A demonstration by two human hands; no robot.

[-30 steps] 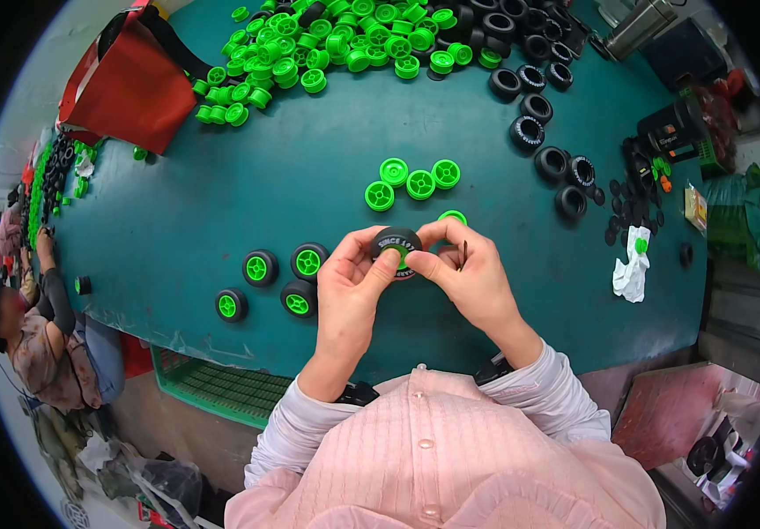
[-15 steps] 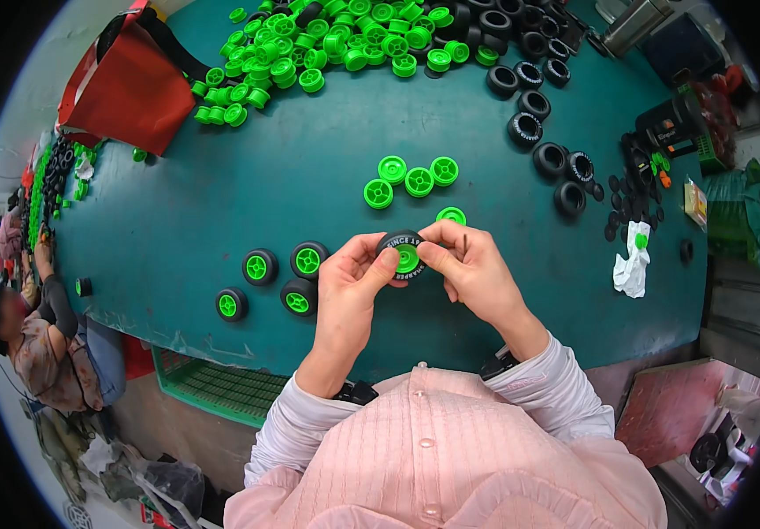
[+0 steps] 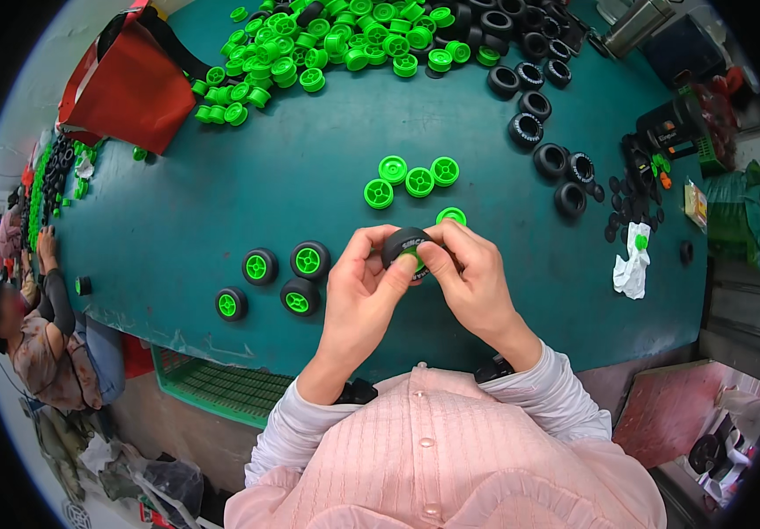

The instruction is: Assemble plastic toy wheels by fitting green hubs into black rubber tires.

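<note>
Between both hands, over the near middle of the table, is a small toy wheel (image 3: 408, 242): a black tyre with white lettering around a bright green rim. My left hand (image 3: 364, 280) grips its left side, thumb pressed on the rim. My right hand (image 3: 475, 280) closes on the right side, its thumb also at the rim; the fingers behind are partly hidden. Just beyond my right fingers lies a loose green rim (image 3: 452, 216). Several more green rims (image 3: 418, 182) sit together farther off. Left of my left hand lie several tyred wheels (image 3: 299, 297).
A large heap of green rims (image 3: 336, 40) covers the far side, with black tyres (image 3: 549, 160) trailing down the right. A red bag (image 3: 129, 88) stands far left; crumpled white paper (image 3: 632, 264) lies right. A co-worker (image 3: 49, 344) sits at the left edge. A green crate (image 3: 212, 381) is below the table.
The held wheel has tilted, so more of its tread shows and less of the green rim. My hands have shifted slightly, thumbs closer together. The co-worker's arm moved a little.
</note>
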